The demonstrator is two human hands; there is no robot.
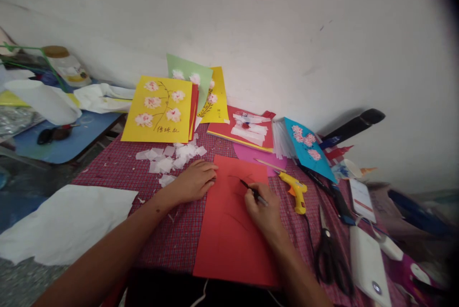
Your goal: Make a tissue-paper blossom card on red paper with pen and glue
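Observation:
A sheet of red paper (229, 245) lies on the checked tablecloth in front of me, with a few thin dark curved lines drawn on it. My right hand (264, 209) is closed around a black pen (255, 193), its tip at the upper part of the sheet by one of the lines. My left hand (196, 180) rests flat at the sheet's left edge, fingers stretched out and touching the paper. Beside that hand are torn white tissue pieces (167, 158). To the right of the sheet lies a yellow glue gun (296, 190).
Yellow cards with tissue flowers (161, 106) lean against the wall. A blue flower card (322, 163), black-handled scissors (333, 259) and a white power bank (369, 264) are at the right. A white sheet (68, 221) hangs at the left edge; a blue stool (79, 139) stands beyond.

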